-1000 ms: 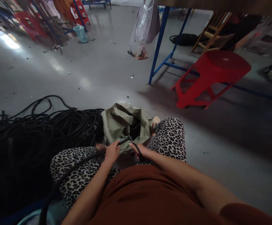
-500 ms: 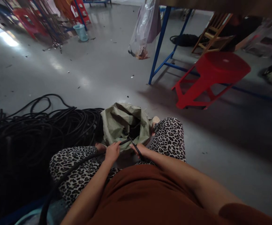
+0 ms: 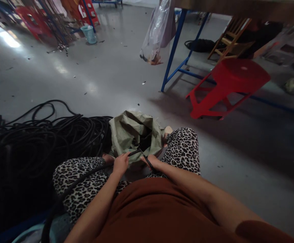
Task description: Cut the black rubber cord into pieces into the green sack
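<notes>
My left hand (image 3: 121, 164) is closed round a black hose (image 3: 86, 174), whose end points over an open green woven sack (image 3: 123, 133). My right hand (image 3: 150, 162) grips dark-handled scissors (image 3: 149, 163), their blades up against the hose near its end. Dark pieces (image 3: 144, 142) lie inside the sack, too shadowed to tell apart. From my left hand the hose runs back over my left leg to the lower left.
A large heap of black hose (image 3: 86, 135) lies on the left. A red stool (image 3: 240, 76) and a blue-legged table (image 3: 173, 50) stand at the right. A light-blue tub (image 3: 32, 231) is at the bottom left, a small basket (image 3: 88, 33) farther off.
The view has shifted very slightly. Both hands, the hose and the scissors stay in nearly the same place over the sack.
</notes>
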The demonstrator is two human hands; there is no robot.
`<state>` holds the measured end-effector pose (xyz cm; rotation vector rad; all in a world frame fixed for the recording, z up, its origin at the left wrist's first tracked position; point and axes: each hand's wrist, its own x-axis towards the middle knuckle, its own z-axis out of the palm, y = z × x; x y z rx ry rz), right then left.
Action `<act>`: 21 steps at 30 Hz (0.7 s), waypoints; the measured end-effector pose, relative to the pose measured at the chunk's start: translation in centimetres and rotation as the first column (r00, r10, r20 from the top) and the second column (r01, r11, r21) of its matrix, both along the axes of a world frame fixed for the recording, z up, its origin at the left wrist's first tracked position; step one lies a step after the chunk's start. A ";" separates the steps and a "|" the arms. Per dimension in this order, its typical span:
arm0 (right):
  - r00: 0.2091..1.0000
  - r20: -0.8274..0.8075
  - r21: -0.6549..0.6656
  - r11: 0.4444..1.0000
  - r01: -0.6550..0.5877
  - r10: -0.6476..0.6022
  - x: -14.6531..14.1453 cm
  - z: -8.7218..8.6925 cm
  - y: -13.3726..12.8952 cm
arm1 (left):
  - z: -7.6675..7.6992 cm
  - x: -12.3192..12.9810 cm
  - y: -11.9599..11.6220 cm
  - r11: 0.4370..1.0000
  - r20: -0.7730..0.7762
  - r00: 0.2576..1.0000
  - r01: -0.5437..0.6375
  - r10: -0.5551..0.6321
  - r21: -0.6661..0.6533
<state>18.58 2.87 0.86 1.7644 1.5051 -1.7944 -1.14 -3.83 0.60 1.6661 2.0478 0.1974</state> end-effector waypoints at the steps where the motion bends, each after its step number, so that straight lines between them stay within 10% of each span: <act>1: 0.999 0.031 0.009 1.000 -0.014 0.013 0.0 -0.1 0.1 | 0.0 0.0 0.0 1.000 0.001 1.000 -0.006 0.006 -0.001; 9: 0.975 -0.038 -0.158 0.964 0.212 -0.221 -0.3 0.4 0.1 | -0.2 0.0 0.1 0.995 0.028 0.995 -0.095 0.094 0.021; 21: 0.979 -0.137 -0.251 0.961 0.114 -0.152 -0.3 0.1 -0.5 | 0.2 0.1 0.2 0.990 0.055 0.990 -0.129 0.126 0.058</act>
